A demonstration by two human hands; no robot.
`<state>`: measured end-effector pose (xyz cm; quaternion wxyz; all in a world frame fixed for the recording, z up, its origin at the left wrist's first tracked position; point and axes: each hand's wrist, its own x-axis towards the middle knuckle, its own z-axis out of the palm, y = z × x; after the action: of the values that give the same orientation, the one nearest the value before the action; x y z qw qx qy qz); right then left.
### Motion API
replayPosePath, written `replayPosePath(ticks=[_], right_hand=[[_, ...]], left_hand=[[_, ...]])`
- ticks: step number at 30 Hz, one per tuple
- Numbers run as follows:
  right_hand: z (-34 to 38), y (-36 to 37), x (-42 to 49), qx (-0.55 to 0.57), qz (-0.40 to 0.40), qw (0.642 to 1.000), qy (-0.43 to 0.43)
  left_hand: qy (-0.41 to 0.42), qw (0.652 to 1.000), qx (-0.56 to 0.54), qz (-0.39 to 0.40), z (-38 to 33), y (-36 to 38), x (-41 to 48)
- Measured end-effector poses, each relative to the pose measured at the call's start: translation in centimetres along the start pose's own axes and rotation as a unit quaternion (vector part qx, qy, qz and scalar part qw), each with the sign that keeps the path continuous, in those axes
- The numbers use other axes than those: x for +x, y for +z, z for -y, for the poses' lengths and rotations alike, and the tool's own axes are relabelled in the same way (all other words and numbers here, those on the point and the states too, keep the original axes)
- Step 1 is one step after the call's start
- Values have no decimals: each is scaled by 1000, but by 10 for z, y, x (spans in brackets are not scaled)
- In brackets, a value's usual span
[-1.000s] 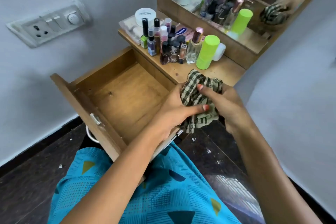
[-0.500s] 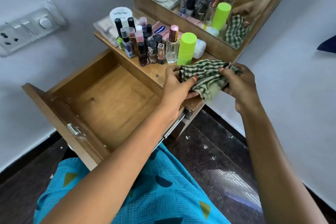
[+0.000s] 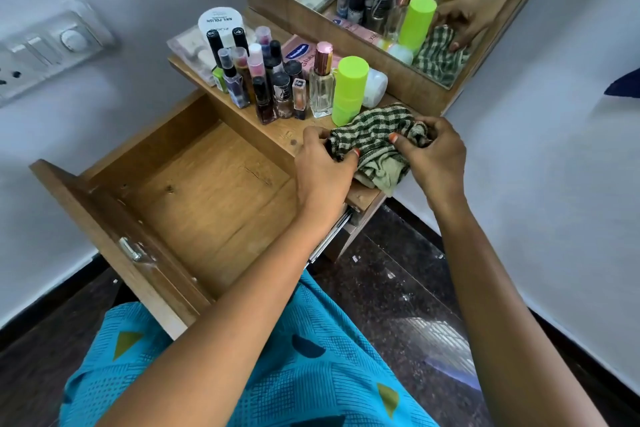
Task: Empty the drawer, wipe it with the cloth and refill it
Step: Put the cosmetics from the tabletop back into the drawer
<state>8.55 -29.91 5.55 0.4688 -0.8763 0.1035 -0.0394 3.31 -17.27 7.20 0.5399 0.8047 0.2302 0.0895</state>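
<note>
The wooden drawer (image 3: 194,198) is pulled out to the left and its inside is bare. A green-and-cream checked cloth (image 3: 372,142) lies bunched on the right end of the wooden shelf (image 3: 287,140), partly hanging over the front edge. My left hand (image 3: 323,168) grips the cloth's left side. My right hand (image 3: 433,156) pinches its right side. Nail polish bottles (image 3: 263,87), a clear perfume bottle (image 3: 322,87) and a lime green bottle (image 3: 348,90) stand on the shelf behind the cloth.
A mirror (image 3: 398,0) in a wooden frame rises behind the shelf. A white jar (image 3: 220,22) and a pink tube (image 3: 299,54) sit at the back. A switch panel (image 3: 45,52) is on the left wall. Dark stone floor (image 3: 398,291) lies below.
Both hands carried the cloth from above the drawer's edge up onto the right end of the shelf and now press it there.
</note>
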Motion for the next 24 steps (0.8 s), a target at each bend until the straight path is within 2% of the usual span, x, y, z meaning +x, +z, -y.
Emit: replayPosePath(ticks=[2,5,7,10,13,24], right_hand=[[1,0,-1,-17,2,1000,-6],[7,-5,-3,-69,-31,996,-49],[16,-9,-7,-49,-56,993,-90],[36,-4,-12,15,-35,990,-133],[52,7,-12,43,-15,990,-137],[68,37,-6,26,1,992,-126]], left_hand=[[10,999,43,-1,0,-2,0],[19,998,52,-6,-2,-9,-2],[35,998,43,-19,-4,-16,-1],[83,996,-2,-36,-16,-28,3],[112,992,-21,-60,-29,-38,18],[153,981,120,-7,-46,-40,68]])
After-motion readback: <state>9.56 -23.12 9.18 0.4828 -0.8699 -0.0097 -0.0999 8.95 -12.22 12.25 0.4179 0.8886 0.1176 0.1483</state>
